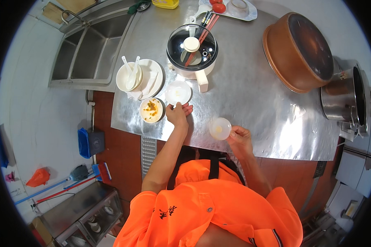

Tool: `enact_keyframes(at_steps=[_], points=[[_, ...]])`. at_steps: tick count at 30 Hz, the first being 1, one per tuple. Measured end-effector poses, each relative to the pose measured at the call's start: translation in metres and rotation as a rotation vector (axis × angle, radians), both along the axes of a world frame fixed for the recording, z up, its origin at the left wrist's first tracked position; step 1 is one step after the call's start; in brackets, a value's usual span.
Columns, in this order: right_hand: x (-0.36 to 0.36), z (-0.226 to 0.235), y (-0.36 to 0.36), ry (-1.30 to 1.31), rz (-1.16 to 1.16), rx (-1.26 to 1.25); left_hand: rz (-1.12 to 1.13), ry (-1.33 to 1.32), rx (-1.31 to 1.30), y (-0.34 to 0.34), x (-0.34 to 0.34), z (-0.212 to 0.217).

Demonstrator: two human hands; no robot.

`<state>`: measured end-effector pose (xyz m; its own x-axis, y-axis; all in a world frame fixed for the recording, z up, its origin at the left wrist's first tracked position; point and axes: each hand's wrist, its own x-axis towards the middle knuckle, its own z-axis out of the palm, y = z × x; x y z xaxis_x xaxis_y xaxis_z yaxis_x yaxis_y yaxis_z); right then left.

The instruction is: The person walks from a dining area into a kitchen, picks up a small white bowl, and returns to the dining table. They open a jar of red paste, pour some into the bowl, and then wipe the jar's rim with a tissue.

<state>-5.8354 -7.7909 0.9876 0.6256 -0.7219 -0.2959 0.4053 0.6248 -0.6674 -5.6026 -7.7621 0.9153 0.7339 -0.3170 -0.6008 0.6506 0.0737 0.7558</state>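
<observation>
My left hand (pixel 179 114) is closed on the near rim of a small white dish (pixel 184 87), with thumb and fingers at its edge. A small pale spot lies in the dish's middle. My right hand (pixel 240 139) grips a small translucent round cup (pixel 218 122) by its right edge, over the front of the steel table (pixel 243 99). Something yellowish shows at the cup's bottom. Left of my left hand stands a white bowl (pixel 144 117) smeared with orange-brown food remains. Behind it, a larger white plate (pixel 156 68) carries stacked bowls (pixel 122 78), white spoons (pixel 132 78) and crumpled tissue.
A white pot (pixel 191 74) with a glass lid (pixel 177 41) and chopsticks (pixel 210 26) stands behind the dish. At right are a large brown pot (pixel 276 53) and a steel pot (pixel 336 99). A double sink (pixel 99 53) adjoins at left. Tomatoes (pixel 218 8) lie on a tray.
</observation>
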Motion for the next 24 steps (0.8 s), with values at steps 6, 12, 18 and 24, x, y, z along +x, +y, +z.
enact_keyframes(at_steps=[6,12,18,24], points=[[0.007,0.003,-0.011,-0.008,0.040,-0.045,0.034,-0.019,-0.011,0.004,-0.009,0.024],[0.039,0.014,-0.021,-0.028,0.167,-0.113,-0.053,-0.064,-0.119,0.059,-0.017,0.024],[0.073,0.010,-0.023,-0.061,0.295,-0.181,0.012,0.031,-0.088,0.078,-0.026,0.020],[0.077,0.016,-0.027,-0.105,0.328,-0.244,-0.182,-0.464,0.420,0.073,-0.025,-0.007]])
